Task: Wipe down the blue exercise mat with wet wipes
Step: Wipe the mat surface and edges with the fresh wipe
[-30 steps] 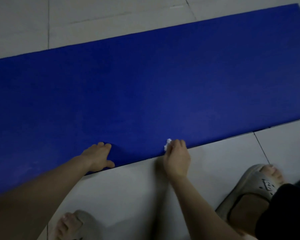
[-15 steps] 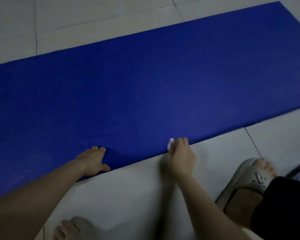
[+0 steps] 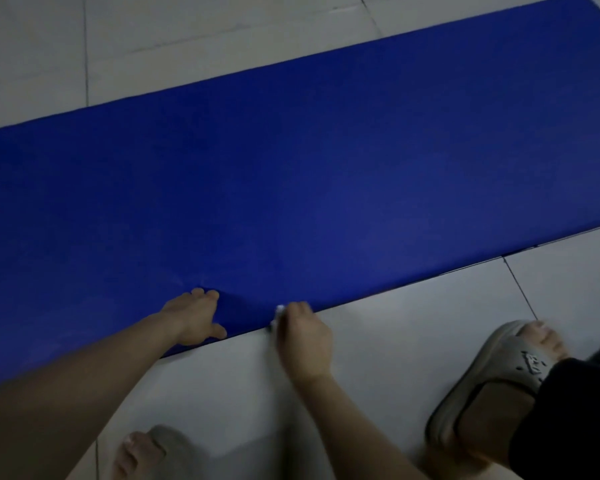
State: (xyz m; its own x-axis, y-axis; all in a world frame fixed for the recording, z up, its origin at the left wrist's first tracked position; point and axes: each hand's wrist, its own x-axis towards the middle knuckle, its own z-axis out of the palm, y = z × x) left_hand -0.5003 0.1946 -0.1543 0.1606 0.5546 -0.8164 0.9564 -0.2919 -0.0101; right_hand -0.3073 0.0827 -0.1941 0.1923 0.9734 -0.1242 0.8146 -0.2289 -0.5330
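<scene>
Sliding leftwards along the mat's near edge since half a second ago, the right hand (image 3: 303, 341) is now sitting much closer to the left hand (image 3: 194, 320), leaving only a short stretch of mat between the two hands.

The long, flat, rectangular blue exercise mat (image 3: 326, 185) is lying unrolled on the pale grey tiled floor (image 3: 378, 368). It is running diagonally from the left border up to the far right, where one corner is showing at the top. Its surface is looking smooth, matte and evenly deep blue, with a faint paler smudge just beyond the left fingertips.

At the left, the left hand is pressing flat on the mat just inside the near edge, fingers straight and close together, thumb reaching along the edge, holding nothing. Below it, bare toes in a blurred left grey sandal (image 3: 174, 441) are showing at the bottom border.

Just to the right, a small crumpled white wet wipe (image 3: 278, 311) is poking out of the right hand, whose fingers are curling round it. The wipe is touching the mat's near edge, while the back of the hand is lying over the floor.

Further right, a right grey sandal (image 3: 492, 375) with a tan insole is standing on the tiles, apart from the mat. A black garment (image 3: 575, 420) is covering the leg in the corner.
</scene>
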